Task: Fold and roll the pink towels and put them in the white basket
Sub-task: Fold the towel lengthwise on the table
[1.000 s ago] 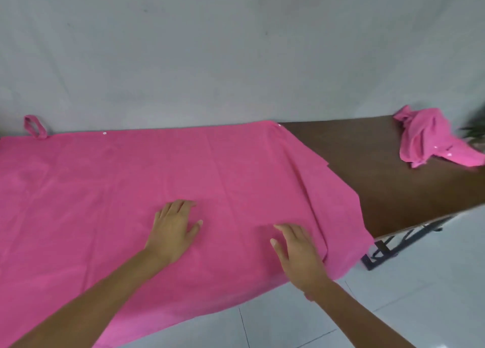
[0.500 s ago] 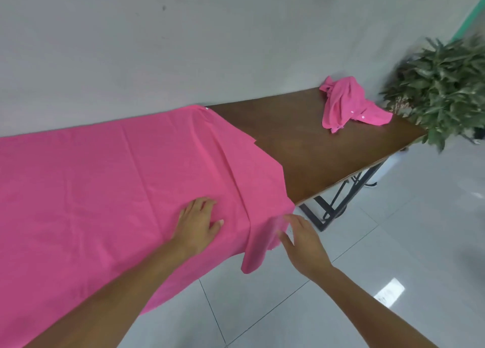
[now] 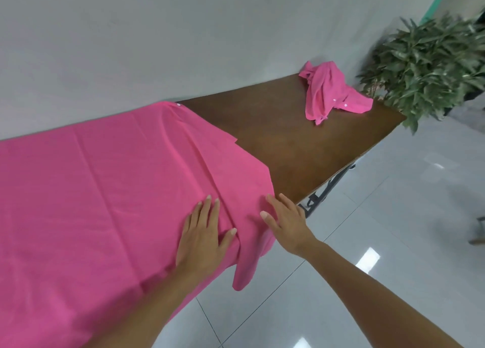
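A large pink towel (image 3: 110, 190) lies spread over the left part of the brown table (image 3: 301, 143), its near right corner hanging over the table's front edge. My left hand (image 3: 203, 235) presses flat on the towel near that edge, fingers straight. My right hand (image 3: 284, 217) rests flat on the towel's right border, fingers straight, just beside the bare wood. A second pink towel (image 3: 330, 90) lies crumpled at the table's far right end. No white basket is in view.
A leafy green plant (image 3: 425, 67) stands past the table's right end. A grey wall runs behind the table. Black table legs (image 3: 322, 193) show under the front edge, above a glossy white tiled floor (image 3: 367, 242).
The view swung right, bringing the plant in. My right hand, off the table edge half a second ago, came back onto the towel's right border. My left hand stayed flat on the towel.
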The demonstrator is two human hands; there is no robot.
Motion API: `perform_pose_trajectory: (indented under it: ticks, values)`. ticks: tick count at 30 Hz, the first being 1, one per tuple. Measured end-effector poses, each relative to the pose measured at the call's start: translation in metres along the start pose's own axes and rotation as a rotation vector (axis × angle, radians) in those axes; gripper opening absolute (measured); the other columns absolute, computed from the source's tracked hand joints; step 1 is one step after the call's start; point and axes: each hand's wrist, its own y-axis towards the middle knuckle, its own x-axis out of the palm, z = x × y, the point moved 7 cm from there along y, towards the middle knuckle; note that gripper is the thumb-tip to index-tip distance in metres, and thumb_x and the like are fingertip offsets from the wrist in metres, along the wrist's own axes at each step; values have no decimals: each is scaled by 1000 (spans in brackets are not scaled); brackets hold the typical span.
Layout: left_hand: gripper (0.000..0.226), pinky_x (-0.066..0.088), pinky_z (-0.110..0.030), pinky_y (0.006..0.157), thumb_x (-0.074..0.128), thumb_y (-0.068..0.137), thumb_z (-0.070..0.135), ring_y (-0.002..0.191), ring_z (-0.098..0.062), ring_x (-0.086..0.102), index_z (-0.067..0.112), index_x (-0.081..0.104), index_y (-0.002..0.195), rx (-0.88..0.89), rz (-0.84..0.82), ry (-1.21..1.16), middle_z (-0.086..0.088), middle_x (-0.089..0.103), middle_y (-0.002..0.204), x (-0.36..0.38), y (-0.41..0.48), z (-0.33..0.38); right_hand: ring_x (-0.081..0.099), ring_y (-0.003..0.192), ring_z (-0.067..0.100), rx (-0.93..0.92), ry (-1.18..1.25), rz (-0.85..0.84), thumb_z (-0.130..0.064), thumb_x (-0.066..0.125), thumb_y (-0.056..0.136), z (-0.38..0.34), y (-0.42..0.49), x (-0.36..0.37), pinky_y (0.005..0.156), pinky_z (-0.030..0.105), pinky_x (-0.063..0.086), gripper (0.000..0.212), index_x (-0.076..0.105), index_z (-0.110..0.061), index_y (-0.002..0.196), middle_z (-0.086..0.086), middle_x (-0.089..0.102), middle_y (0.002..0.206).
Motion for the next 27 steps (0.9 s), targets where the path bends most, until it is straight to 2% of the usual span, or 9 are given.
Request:
perform_pose_trajectory:
  ticks: [2, 4, 7, 10, 17, 23, 27]
  values:
    - [88, 19, -42, 125, 23, 95, 70, 154, -23, 19, 13, 17, 162, -12, -10, -5, -4, 20, 168, 4, 2, -2, 10, 153, 10, 18, 9, 44, -75, 15, 95, 11, 6, -1, 121, 44, 7, 78, 29, -31, 157, -8, 33, 161]
    - [86, 22, -42, 124, 27, 96, 67, 153, -25, 22, 10, 25, 160, -6, -24, 40, -6, 26, 166, 6, 2, -3, 14, 152, 11, 23, 16, 68, -81, 11, 90, 19, 14, -4, 123, 48, 11, 84, 30, -32, 156, -10, 34, 160]
    - [79, 26, -45, 122, 31, 98, 63, 151, -29, 27, 9, 36, 156, 14, -30, 64, -9, 32, 163, 10, 3, -3, 25, 149, 12, -10, -17, 49, -84, 13, 89, 25, 25, -10, 122, 48, 20, 88, 28, -30, 157, -9, 35, 160]
    - [77, 24, -46, 123, 28, 100, 62, 152, -29, 24, 10, 34, 157, 33, -24, 101, -10, 29, 165, 12, 2, -2, 34, 146, 13, -21, -10, 44, -83, 18, 91, 34, 32, -12, 121, 48, 24, 87, 28, -29, 157, -8, 39, 158]
    - [76, 24, -45, 123, 30, 100, 62, 152, -29, 24, 11, 35, 156, 40, -17, 111, -10, 29, 164, 11, 2, -1, 21, 149, 13, -31, -62, 35, -82, 12, 90, 57, 42, -29, 120, 44, 17, 83, 35, -34, 154, -7, 41, 155]
    - [77, 16, -41, 126, 20, 101, 65, 156, -23, 12, 17, 24, 161, 28, -42, 164, -4, 17, 168, 9, 2, -1, 23, 147, 14, -14, -87, 22, -74, 12, 94, 104, 82, -57, 119, 45, 17, 76, 41, -33, 151, -5, 46, 151]
    - [78, 15, -40, 125, 22, 97, 67, 155, -19, 13, 21, 29, 159, -13, -48, 146, 2, 19, 168, 8, 4, -2, 28, 144, 16, -32, -87, -6, -75, 11, 92, 131, 113, -72, 115, 43, 20, 74, 47, -37, 145, -5, 50, 147]
